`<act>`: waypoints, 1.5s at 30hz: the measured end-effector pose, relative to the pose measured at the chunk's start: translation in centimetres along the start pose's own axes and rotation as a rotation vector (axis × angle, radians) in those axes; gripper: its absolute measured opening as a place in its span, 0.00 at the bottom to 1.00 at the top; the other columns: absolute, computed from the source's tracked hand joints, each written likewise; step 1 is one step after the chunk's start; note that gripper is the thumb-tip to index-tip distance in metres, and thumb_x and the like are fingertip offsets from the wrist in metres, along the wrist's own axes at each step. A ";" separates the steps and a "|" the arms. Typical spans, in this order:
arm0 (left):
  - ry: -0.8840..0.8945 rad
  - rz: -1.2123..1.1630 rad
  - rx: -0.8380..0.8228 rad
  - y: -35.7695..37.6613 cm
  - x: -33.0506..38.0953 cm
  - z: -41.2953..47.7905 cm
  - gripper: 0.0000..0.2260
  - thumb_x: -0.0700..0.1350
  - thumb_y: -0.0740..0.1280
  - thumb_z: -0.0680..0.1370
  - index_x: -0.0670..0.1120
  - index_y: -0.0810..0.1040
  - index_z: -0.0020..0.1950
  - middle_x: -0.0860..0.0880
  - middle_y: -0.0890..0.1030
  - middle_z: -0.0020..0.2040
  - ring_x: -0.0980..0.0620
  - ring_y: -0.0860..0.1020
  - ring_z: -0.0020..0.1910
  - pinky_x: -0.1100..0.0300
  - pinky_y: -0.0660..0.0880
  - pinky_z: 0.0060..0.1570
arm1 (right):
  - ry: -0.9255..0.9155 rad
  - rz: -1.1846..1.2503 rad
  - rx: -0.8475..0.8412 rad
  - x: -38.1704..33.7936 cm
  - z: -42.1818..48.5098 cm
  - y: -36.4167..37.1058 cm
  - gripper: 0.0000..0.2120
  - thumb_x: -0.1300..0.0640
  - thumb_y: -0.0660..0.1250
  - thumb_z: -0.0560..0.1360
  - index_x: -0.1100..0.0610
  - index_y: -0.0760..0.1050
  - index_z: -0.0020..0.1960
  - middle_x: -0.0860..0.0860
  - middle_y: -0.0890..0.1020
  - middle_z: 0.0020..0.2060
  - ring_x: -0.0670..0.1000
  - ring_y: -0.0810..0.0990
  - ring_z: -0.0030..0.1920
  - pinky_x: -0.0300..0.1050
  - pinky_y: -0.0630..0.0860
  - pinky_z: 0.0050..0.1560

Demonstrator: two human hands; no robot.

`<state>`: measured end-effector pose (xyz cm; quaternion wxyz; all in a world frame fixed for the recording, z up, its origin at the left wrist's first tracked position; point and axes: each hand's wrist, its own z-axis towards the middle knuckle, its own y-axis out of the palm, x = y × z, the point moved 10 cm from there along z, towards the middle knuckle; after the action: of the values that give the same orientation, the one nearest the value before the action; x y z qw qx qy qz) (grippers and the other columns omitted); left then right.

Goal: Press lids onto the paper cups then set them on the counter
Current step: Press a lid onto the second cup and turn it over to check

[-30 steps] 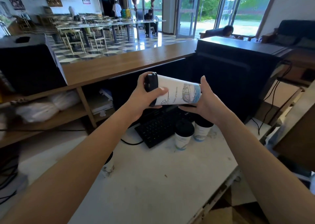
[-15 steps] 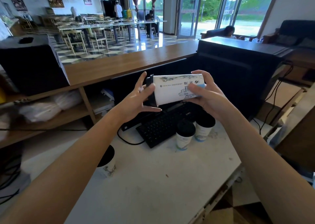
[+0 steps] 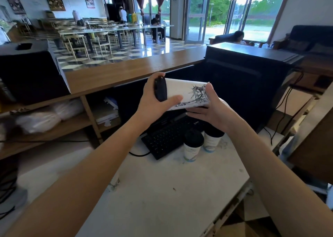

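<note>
The person holds a paper cup [image 3: 185, 94] in the air with both hands, above the far end of a black keyboard [image 3: 165, 137] and in front of the wooden counter [image 3: 126, 70]. The cup lies on its side. Its long axis runs left to right, nearly level, with the base end a touch lower. The mouth points left and carries a black lid [image 3: 160, 88]; the narrower base points right. A black line drawing of a crowned figure shows on the wall near the base.

The left hand [image 3: 149, 103] wraps the lidded end: fingers curl over the top of the lid and the thumb lies along the cup's near side. The right hand [image 3: 212, 112] takes the base end, thumb up over the top of the cup and fingers reaching underneath, so the cup is clamped between them.

Below the hands is a scuffed white table [image 3: 162, 191]. Two lidded cups stand upright on it, just to the right of the keyboard: the nearer lidded cup [image 3: 191, 146] and the farther lidded cup [image 3: 212, 140], side by side and close to touching. Another cup [image 3: 114, 180] peeks out from behind the left forearm near the table's left edge; most of it is hidden. A large black cabinet [image 3: 243, 74] stands on the right.
</note>
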<state>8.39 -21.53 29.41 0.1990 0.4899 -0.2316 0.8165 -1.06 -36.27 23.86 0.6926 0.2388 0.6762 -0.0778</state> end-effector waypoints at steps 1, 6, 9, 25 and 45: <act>0.129 0.093 0.032 -0.3 1.3 -0.3 0.30 0.49 0.76 0.67 0.59 0.65 0.62 0.50 0.70 0.62 0.54 0.72 0.61 0.63 0.70 0.61 | -0.016 0.087 0.002 -0.2 0.1 0.1 0.27 0.40 0.60 0.76 0.59 0.70 0.66 0.60 0.80 0.59 0.58 0.81 0.57 0.51 0.80 0.54; 0.587 0.337 0.052 0.6 5.2 -2.2 0.33 0.48 0.75 0.67 0.46 0.64 0.67 0.44 0.67 0.64 0.53 0.65 0.65 0.65 0.62 0.68 | -0.101 0.497 -0.051 -1.5 0.0 1.8 0.20 0.53 0.64 0.75 0.62 0.70 0.63 0.57 0.79 0.54 0.54 0.78 0.57 0.52 0.76 0.61; 0.467 0.290 -0.051 0.7 4.1 -1.4 0.37 0.51 0.74 0.68 0.54 0.58 0.71 0.47 0.62 0.70 0.54 0.63 0.69 0.62 0.63 0.69 | -0.145 0.545 -0.039 -2.2 -0.2 1.8 0.21 0.57 0.68 0.70 0.62 0.70 0.61 0.56 0.80 0.51 0.53 0.79 0.54 0.51 0.77 0.59; -0.317 -0.325 -0.185 2.9 -1.8 -0.4 0.26 0.47 0.75 0.65 0.53 0.66 0.57 0.45 0.75 0.60 0.44 0.79 0.55 0.43 0.80 0.47 | -0.232 0.730 -0.120 -0.9 -0.1 2.5 0.32 0.53 0.77 0.64 0.59 0.70 0.65 0.58 0.78 0.61 0.57 0.75 0.65 0.52 0.71 0.66; -0.175 0.283 -0.292 6.3 -6.4 6.7 0.35 0.48 0.77 0.66 0.45 0.65 0.68 0.46 0.76 0.60 0.48 0.76 0.58 0.50 0.74 0.60 | -0.246 -0.439 0.243 -6.1 6.0 -0.1 0.34 0.58 0.78 0.63 0.57 0.67 0.65 0.54 0.78 0.58 0.54 0.78 0.58 0.53 0.78 0.58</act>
<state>12.45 -31.10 25.29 0.1305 0.4873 -0.4303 0.7485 3.85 -40.23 29.58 0.7025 0.1565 0.6082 -0.3348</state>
